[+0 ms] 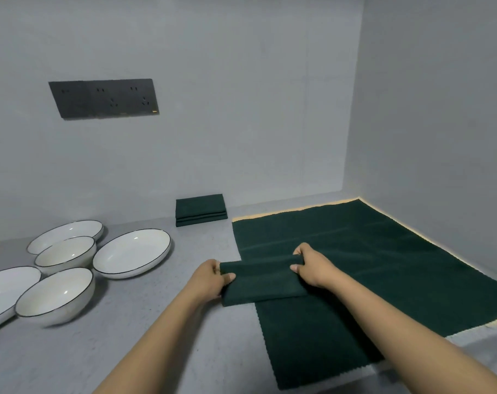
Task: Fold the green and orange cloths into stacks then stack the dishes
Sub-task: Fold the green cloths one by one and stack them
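Both hands gripped one folded green cloth (263, 281): the left hand (212, 277) pinched its left end, the right hand (312, 267) its right end. Its long axis ran left to right between them, above a spread green cloth (383, 265) on the table (156, 322). Keeping edges aligned and tension even would likely make a neat fold.

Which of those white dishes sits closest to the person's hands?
The wide shallow plate on the right of the group, nearest the left hand; the other plates and both bowls lie further left.
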### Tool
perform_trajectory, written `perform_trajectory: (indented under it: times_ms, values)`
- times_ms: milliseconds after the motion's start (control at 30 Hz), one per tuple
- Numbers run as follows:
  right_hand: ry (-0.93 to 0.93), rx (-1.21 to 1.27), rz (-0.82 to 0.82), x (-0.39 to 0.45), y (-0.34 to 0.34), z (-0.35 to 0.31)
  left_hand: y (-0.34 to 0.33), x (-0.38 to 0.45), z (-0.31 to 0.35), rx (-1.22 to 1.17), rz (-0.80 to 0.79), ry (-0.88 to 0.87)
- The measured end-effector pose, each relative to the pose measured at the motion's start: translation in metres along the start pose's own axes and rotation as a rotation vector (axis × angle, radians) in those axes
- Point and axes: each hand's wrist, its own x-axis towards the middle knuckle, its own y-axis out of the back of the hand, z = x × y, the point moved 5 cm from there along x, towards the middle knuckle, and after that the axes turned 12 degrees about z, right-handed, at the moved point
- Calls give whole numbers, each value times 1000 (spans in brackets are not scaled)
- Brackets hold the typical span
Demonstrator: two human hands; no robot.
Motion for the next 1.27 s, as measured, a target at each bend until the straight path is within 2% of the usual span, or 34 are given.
perform_trajectory:
  times_ms: [167,300,434,701,868,1068,1268]
  values:
    - [12,279,132,29,-9,-34,31,23,14,-112,313,-61]
    - [33,374,225,74,-25,-59,49,64,20,-112,456,-137]
    - [9,483,232,119,-39,-80,64,108,31,-68,560,-205]
    - [74,589,57,207,-92,-123,80,205,28,-107,598,-91]
    - [100,552,19,252,-119,-146,77,253,26,-115,509,-70]
    - [164,369,35,290,-152,-156,66,297,17,85,513,-53]
    - [194,187,29,298,-173,-151,56,305,2,332,504,21]
